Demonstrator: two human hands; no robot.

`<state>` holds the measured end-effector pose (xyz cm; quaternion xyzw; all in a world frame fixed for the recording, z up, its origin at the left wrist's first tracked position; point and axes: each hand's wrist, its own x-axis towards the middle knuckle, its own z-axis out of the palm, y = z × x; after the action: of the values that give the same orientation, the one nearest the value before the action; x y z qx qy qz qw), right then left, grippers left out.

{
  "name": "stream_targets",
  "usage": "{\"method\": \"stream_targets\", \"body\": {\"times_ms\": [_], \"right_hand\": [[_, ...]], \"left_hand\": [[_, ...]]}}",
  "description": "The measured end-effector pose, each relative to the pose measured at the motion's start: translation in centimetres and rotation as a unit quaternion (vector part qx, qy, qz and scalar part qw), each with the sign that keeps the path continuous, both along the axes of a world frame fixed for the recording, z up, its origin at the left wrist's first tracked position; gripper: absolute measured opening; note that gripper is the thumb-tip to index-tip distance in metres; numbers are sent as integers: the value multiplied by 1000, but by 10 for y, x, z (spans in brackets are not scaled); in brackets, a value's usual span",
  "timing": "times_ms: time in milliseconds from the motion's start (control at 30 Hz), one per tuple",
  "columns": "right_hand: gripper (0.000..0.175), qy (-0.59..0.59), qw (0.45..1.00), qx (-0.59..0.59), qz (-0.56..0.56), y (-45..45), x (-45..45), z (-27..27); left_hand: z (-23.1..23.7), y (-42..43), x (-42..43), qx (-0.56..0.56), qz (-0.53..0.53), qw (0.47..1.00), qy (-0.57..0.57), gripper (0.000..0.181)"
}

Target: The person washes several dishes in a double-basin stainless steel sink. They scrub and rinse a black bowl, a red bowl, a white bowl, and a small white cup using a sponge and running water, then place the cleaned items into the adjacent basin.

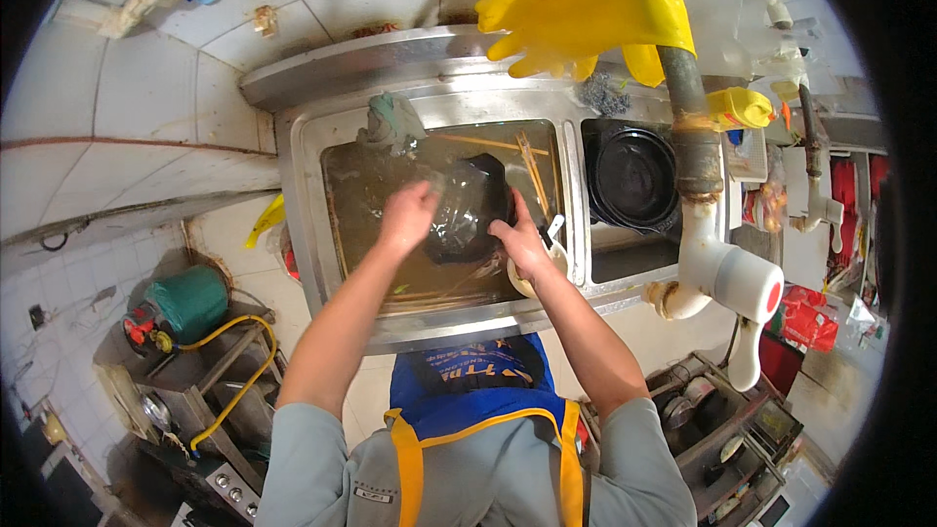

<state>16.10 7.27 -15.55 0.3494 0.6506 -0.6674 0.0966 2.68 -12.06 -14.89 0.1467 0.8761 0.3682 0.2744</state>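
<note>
A dark, wet bowl (468,212) is tilted in murky water in the large left basin of a stainless steel sink (304,183). My right hand (523,234) grips its right rim, thumb on the near side. My left hand (411,216) is at the bowl's left side, blurred; whether it holds anything is unclear. Below my right wrist sits a cream bowl (560,258) with a white-handled utensil (555,225), partly hidden. Chopsticks (533,172) lie at the basin's right side. A grey-green rag (392,121) hangs over the back edge.
Stacked black bowls (633,172) stand in the right basin. A steel-wool scrubber (604,93) lies on the back ledge. Yellow rubber gloves (593,7) drape over a pipe with a white lever valve (739,285) at right. Behind on the left is a green gas cylinder (190,296).
</note>
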Motion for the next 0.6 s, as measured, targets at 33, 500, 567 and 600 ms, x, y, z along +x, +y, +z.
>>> {"method": "stream_targets", "body": {"times_ms": [33,500,567,600], "right_hand": [[84,17,1000,-5,-10,-7,-7,8],[91,-66,963,-257,-49,-17,-5,53],[93,-62,962,-262,-36,-18,-10,60],[94,-54,965,-254,-20,-19,-10,62]], "left_hand": [[2,6,12,-5,-10,1000,14,31],[6,58,50,406,305,717,-478,23],[-3,52,60,430,238,717,-493,20],[0,53,62,466,248,694,-489,17]]}}
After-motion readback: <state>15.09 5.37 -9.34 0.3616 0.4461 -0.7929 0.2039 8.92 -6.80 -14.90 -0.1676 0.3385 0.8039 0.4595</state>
